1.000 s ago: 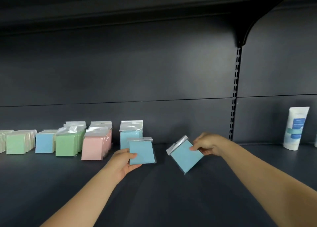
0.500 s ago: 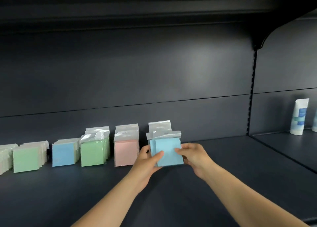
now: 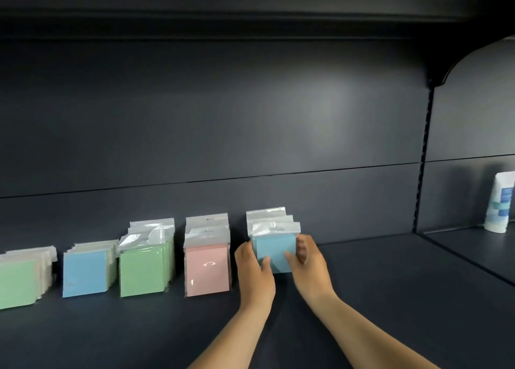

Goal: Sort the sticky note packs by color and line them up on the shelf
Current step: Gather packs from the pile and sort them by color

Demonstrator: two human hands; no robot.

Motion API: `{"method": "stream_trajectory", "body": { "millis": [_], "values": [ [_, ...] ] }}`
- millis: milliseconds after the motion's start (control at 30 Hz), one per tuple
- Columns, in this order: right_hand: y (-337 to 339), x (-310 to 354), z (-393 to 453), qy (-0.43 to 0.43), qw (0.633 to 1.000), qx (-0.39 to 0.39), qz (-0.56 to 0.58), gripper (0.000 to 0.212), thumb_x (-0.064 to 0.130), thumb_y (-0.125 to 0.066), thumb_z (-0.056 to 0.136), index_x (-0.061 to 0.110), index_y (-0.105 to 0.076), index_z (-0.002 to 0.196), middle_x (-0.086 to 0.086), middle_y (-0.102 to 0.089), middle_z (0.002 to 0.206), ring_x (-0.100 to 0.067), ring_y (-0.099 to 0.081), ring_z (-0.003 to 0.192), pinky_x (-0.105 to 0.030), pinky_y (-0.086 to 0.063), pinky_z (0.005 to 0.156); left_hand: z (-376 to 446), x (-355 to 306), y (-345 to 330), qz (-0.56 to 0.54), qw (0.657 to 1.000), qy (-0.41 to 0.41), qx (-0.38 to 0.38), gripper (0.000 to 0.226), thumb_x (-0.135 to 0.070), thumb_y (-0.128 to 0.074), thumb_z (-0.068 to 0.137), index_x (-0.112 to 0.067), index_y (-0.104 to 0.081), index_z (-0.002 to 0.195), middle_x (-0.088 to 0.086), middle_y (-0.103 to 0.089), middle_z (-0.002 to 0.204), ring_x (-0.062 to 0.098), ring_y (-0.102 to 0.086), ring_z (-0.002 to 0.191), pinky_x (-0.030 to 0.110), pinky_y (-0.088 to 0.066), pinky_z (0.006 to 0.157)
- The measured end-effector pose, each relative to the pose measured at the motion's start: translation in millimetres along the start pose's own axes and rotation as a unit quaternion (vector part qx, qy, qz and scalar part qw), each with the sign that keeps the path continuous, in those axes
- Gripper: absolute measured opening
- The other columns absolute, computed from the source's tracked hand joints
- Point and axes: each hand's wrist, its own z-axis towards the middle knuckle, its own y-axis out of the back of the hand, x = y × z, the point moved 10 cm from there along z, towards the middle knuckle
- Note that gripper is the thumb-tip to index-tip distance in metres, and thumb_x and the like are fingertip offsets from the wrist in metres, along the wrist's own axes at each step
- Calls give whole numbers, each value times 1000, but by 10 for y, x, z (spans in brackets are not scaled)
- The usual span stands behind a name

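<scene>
blue packs (image 3: 274, 250) upright beside pink (image 3: 207, 271), green (image 3: 145, 271) rows on shelf (image 3: 139, 335)

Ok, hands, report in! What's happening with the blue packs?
Left hand and right hand both grip front blue pack. Standing upright right of pink stack. Nothing in the way.

I see both hands, left hand (image 3: 255, 268) and right hand (image 3: 305, 262), gripping the blue pack stack (image 3: 274, 250). Just left of that grip stands the pink pack stack (image 3: 206, 265), leaving a narrow gap. Rightward the shelf (image 3: 376, 285) lies open up to the shelf divider (image 3: 423, 156); behind the grip, the back panel (image 3: 250, 134) blocks.
</scene>
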Motion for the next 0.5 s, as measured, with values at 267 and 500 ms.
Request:
{"method": "stream_trajectory", "body": {
  "millis": [267, 500],
  "values": [
    [-313, -199, 152, -30, 985, 98, -142, 53, 15, -45, 97, 23, -26, 145, 1, -52, 130, -14, -52, 116, -20, -41, 90, 126, 304, -286, 22, 993, 86, 81, 60, -10, -39, 97, -13, -12, 151, 6, -45, 141, 21, -48, 124, 25, -38, 96],
    [-352, -220, 178, -30, 984, 101, -142, 48, 11, -43, 95, 22, -29, 140, 0, -52, 128, -14, -52, 112, -21, -42, 85, 143, 350, -290, 43, 992, 86, 83, 60, -8, -42, 94, -14, -17, 149, 6, -49, 137, 21, -51, 119, 25, -39, 93]
  ]
}}
